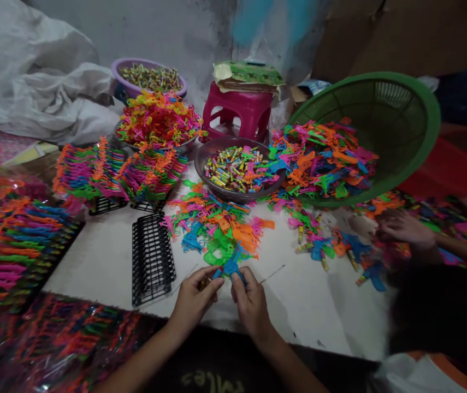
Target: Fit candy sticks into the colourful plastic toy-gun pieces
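I have a small blue plastic toy [230,267] pinched between the fingertips of both hands, just at the near edge of the white surface [102,262]. My left hand [194,297] is curled almost closed, thumb and forefinger on the toy's left end; I cannot tell whether it also holds a small dark piece. My right hand [250,300] is closed on the toy's right side from above.

Judging by what lies around me, a good share of the work looks done: racks of finished toys [94,169] stand in packed rows at the far left, and more filled rows [12,240] lie along the left edge. One black rack [151,259] lies bare just left of my hands, so that one is not yet filled.

Plenty looks left. A loose heap of coloured toys [217,226] sits right beyond my hands, a tilted green basket [380,114] spills many more, and the metal bowl [211,185] of small wrapped sticks between them is nearly full. Another person's hand [401,226] rests among scattered pieces on the right.
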### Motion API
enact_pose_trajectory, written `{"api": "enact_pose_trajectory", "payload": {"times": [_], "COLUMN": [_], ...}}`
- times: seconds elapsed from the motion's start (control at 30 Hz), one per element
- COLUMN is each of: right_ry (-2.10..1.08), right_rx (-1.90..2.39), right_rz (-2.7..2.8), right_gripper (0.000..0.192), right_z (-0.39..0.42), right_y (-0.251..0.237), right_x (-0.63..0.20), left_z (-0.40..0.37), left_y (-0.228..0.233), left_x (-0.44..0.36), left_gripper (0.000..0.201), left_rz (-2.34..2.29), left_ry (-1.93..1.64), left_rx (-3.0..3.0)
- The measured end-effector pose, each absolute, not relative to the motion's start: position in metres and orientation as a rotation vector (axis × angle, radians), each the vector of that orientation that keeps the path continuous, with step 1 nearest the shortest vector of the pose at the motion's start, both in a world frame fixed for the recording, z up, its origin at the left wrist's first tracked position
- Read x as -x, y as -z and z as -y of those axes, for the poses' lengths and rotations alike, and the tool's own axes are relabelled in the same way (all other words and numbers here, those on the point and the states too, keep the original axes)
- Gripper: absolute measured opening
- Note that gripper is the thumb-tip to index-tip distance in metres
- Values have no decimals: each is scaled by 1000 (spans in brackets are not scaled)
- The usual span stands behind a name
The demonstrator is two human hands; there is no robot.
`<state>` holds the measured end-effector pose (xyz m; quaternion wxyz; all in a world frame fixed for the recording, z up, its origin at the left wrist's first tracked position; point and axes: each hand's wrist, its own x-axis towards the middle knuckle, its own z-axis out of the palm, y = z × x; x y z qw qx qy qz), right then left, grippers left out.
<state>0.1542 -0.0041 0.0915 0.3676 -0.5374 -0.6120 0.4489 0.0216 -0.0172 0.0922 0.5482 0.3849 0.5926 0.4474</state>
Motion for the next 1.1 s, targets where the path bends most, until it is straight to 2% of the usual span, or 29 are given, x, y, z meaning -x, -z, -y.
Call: {"api": "enact_pose_trajectory", "payload": {"times": [0.23,0.37,0.47,0.53,0.6,0.63,0.7,0.8,0.93,1.1], "right_ry": [-1196,-1141,-801,-333,16,63,-65,-289,-394,-516], "right_rx": [1380,1441,1820,2200,2273,2218,2014,1841,1826,1863], "right_rz": [1574,1592,1519,1395,1462,1578,1877,2114,2155,2090], "right_gripper": [19,26,34,46,49,45,38,36,26,26], "right_z": [9,-8,-37,-62,-86,-98,-121,-146,-144,-108], "right_y": [-81,-79,-85,-88,-85,-81,-70,-53,-45,-43], "right_x": [-141,-167,-229,-271,-293,-295,-281,-242,-215,-221], "left_z": [20,17,13,10,6,4,1,1,11,14], "left_y": [-88,-76,-67,-67,-71,-74,-80,-85,-80,-65], "left_x": [-23,-24,-18,-13,-9,-9,-10,-10,0,5], "left_gripper": [26,32,40,45,56,60,59,41,37,34], "left_rz": [-1465,-1426,-1366,-1293,-1204,-1153,-1032,-898,-947,-1025], "left_ry": [-1103,-1047,-1050,-1051,-1082,-1106,-1111,-1016,-1010,-981], "left_rx": [-1126,-1107,-862,-633,-445,-368,-238,-101,-31,-80]}}
